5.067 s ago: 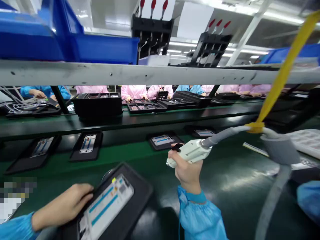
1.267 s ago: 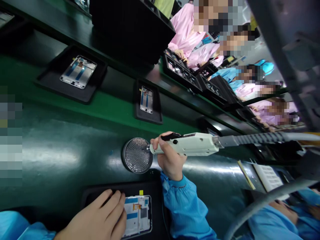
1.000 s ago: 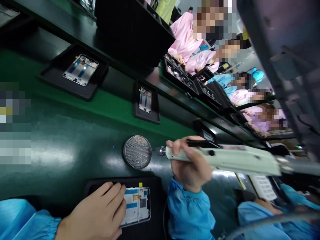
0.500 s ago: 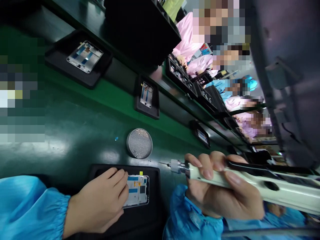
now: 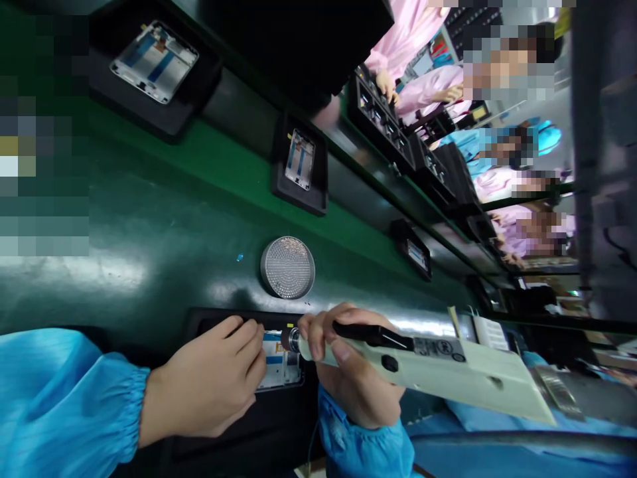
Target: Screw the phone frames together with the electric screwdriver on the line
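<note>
The phone frame (image 5: 283, 377), silver with blue strips and a yellow tab, lies in a black foam tray (image 5: 253, 425) in front of me. My left hand (image 5: 213, 377) is closed over its left part, fingers bent and pressed together, hiding that side. My right hand (image 5: 355, 375) grips a pale green electric screwdriver (image 5: 448, 378) with a black lever. The tool lies almost level, its nose over the upper part of the frame and its tip close to my left fingertips. Whether the tip touches the frame, I cannot tell.
Beyond the tray stands a round metal dish (image 5: 288, 269) with a dimpled bottom. Black trays (image 5: 301, 199) with more phone frames line the green belt. A large black box (image 5: 298, 46) is at the back. Co-workers in pink (image 5: 408, 26) and blue sit across the line.
My right hand has brought the screwdriver leftward, from beside the tray to above the phone frame. My left hand stays on the frame. The camera view has shifted slightly.
</note>
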A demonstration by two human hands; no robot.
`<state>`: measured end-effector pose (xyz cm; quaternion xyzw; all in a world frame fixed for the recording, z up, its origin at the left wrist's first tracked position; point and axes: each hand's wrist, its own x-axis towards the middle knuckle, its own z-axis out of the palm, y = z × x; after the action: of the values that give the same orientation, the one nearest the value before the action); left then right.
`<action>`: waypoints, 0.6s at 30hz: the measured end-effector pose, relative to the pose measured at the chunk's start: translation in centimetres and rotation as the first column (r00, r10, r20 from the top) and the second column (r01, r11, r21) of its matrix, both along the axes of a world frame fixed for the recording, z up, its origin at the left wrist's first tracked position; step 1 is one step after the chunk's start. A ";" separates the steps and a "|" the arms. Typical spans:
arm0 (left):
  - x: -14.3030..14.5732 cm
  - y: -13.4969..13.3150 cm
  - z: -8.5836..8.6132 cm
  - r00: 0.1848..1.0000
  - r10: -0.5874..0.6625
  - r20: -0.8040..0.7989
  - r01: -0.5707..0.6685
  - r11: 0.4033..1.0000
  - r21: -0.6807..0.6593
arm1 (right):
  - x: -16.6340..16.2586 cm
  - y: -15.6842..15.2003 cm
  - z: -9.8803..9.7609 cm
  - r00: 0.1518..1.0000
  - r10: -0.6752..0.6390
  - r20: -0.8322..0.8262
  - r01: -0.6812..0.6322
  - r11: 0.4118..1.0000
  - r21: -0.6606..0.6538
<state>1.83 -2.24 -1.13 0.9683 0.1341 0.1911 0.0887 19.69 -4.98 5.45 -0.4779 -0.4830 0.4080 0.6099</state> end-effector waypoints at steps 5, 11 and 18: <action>-0.1 -0.1 0.1 1.000 -0.010 -0.016 0.010 1.000 -0.012 | -0.2 0.2 -0.3 1.000 -0.007 -0.007 0.007 1.000 -0.021; -0.1 -0.1 0.3 0.999 -0.021 -0.034 0.020 1.000 -0.014 | -0.4 0.3 -0.6 1.000 -0.028 -0.006 0.027 0.999 -0.047; 0.0 0.0 0.3 0.999 -0.022 -0.024 0.022 1.000 -0.011 | -0.4 0.1 -0.9 1.000 -0.026 0.011 0.026 0.999 -0.026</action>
<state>1.81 -2.24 -0.78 0.9715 0.1257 0.1776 0.0942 19.34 -4.89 4.58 -0.4941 -0.4748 0.4036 0.6062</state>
